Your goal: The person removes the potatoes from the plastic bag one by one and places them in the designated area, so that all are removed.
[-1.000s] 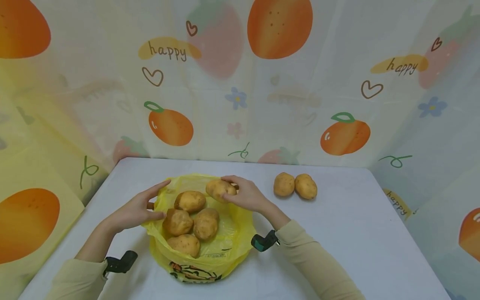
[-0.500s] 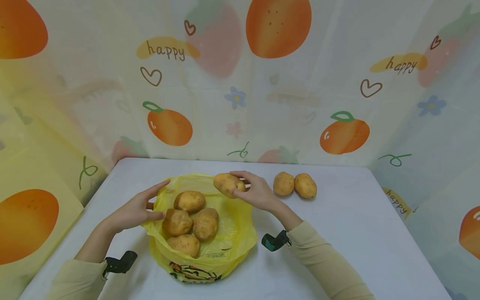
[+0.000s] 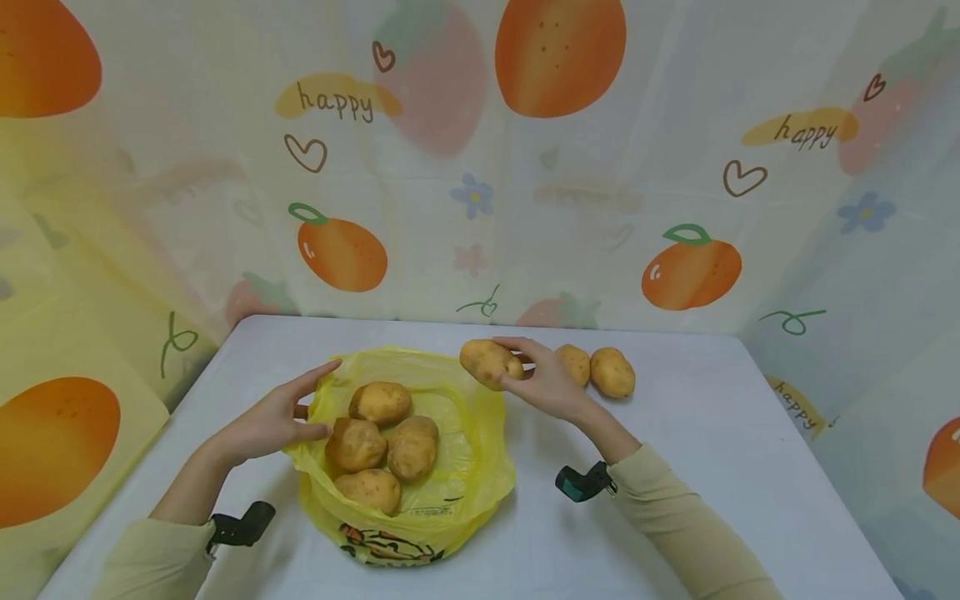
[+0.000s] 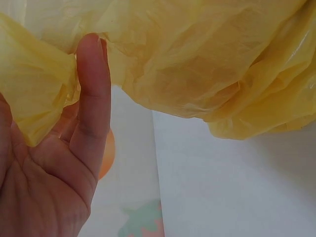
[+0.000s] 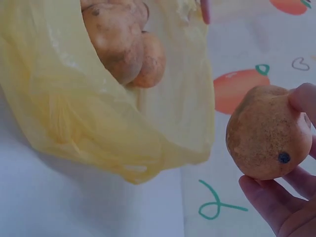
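Observation:
A yellow plastic bag (image 3: 480, 500) stands wide-mouthed on the table, with several potatoes (image 3: 412, 448) in it. At its left rim my left hand (image 3: 272, 422) holds the plastic, thumb and fingers spread around the edge; in the left wrist view thin yellow film (image 4: 37, 81) runs between the digits. My right hand (image 3: 553, 385) pinches a potato (image 3: 486, 362) between thumb and fingers, raised by the bag's right back rim. That potato (image 5: 264, 136) shows a dark spot in the right wrist view, outside the bag mouth.
Two more potatoes lie side by side at the back right: the nearer-to-centre potato (image 3: 576, 364) is partly hidden by my right hand, and the other potato (image 3: 612, 372) shows fully. A fruit-printed curtain (image 3: 555, 250) hangs behind the white table (image 3: 712, 467).
My right hand has carried its potato from over the bag's inside toward the right, to the rim and slightly up. The left hand and the bag stay in place.

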`<action>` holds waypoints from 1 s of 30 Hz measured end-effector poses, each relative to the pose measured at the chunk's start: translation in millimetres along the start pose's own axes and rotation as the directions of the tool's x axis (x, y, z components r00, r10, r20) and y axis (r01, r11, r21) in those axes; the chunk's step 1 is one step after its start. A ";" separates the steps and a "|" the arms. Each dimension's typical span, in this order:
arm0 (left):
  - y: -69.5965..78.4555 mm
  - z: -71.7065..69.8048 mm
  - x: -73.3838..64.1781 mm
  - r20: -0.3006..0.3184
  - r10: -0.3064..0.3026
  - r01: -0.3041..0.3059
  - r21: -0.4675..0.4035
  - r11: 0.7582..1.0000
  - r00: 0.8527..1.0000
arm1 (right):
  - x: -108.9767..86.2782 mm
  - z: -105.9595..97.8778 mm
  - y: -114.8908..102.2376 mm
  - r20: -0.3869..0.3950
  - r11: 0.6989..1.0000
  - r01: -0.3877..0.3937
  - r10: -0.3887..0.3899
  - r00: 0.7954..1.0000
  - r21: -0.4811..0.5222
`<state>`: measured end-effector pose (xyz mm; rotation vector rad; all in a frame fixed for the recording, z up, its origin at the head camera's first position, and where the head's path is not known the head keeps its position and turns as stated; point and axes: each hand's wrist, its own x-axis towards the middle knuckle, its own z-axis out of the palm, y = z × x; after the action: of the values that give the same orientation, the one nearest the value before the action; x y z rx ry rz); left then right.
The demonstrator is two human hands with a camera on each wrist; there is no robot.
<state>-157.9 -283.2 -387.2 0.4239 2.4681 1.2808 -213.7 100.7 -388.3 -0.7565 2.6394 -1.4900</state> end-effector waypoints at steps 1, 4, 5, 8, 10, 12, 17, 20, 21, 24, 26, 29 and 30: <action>-0.1 0.0 0.1 0.001 -0.001 0.001 0.000 1.000 1.000 | -1.2 -2.5 1.0 -0.002 1.000 -0.012 0.012 1.000 0.000; -0.6 -0.2 0.3 0.001 -0.007 0.007 0.001 1.000 1.000 | -5.4 -10.1 2.9 -0.014 0.998 -0.059 0.059 0.998 -0.008; -0.8 -0.2 0.5 0.002 -0.010 0.010 0.000 1.000 1.000 | -6.8 -12.5 3.6 -0.021 0.998 -0.066 0.066 0.998 -0.012; -1.4 -0.3 0.6 0.003 -0.019 0.019 -0.003 1.000 1.000 | -10.5 -19.2 6.2 -0.056 0.997 -0.074 0.073 0.996 -0.027; -1.8 -0.4 0.5 0.002 -0.019 0.019 -0.002 1.000 1.000 | -12.2 -23.2 9.4 -0.081 0.998 -0.062 0.060 0.995 -0.026; -2.0 -0.5 0.3 0.001 -0.020 0.020 -0.001 1.000 1.000 | -13.8 -26.8 12.8 -0.105 0.998 -0.052 0.050 0.993 -0.018; -1.7 -0.2 -0.4 0.003 -0.017 0.017 -0.005 1.000 1.000 | -19.9 -37.0 18.9 -0.120 0.998 -0.059 0.061 0.991 0.021; -0.9 0.1 -0.8 0.007 -0.016 0.016 -0.016 1.000 1.000 | -24.7 -44.0 22.0 -0.128 0.996 -0.084 0.086 0.988 0.017; -0.6 0.2 -0.8 0.007 -0.015 0.015 -0.019 1.000 1.000 | -26.1 -46.3 23.3 -0.137 0.996 -0.091 0.091 0.986 0.003; -0.7 0.3 -0.5 0.006 -0.011 0.011 -0.020 1.000 1.000 | -29.8 -52.6 28.1 -0.172 0.996 -0.090 0.084 0.982 -0.029; -1.1 0.3 0.0 0.004 -0.005 0.005 -0.017 1.000 1.000 | -32.0 -56.6 31.8 -0.191 0.995 -0.085 0.074 0.979 -0.047; -1.6 -0.1 0.4 0.003 0.000 0.001 -0.018 1.000 1.000 | -34.7 -62.4 38.2 -0.208 0.995 -0.084 0.073 0.975 -0.047; -1.7 -0.2 0.5 0.003 0.002 -0.002 -0.016 1.000 1.000 | -35.7 -64.4 40.1 -0.212 0.995 -0.089 0.077 0.974 -0.046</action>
<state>-158.6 -284.1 -388.6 0.4240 2.4533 1.2989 -214.1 184.4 -393.4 -0.5094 2.8349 -1.5617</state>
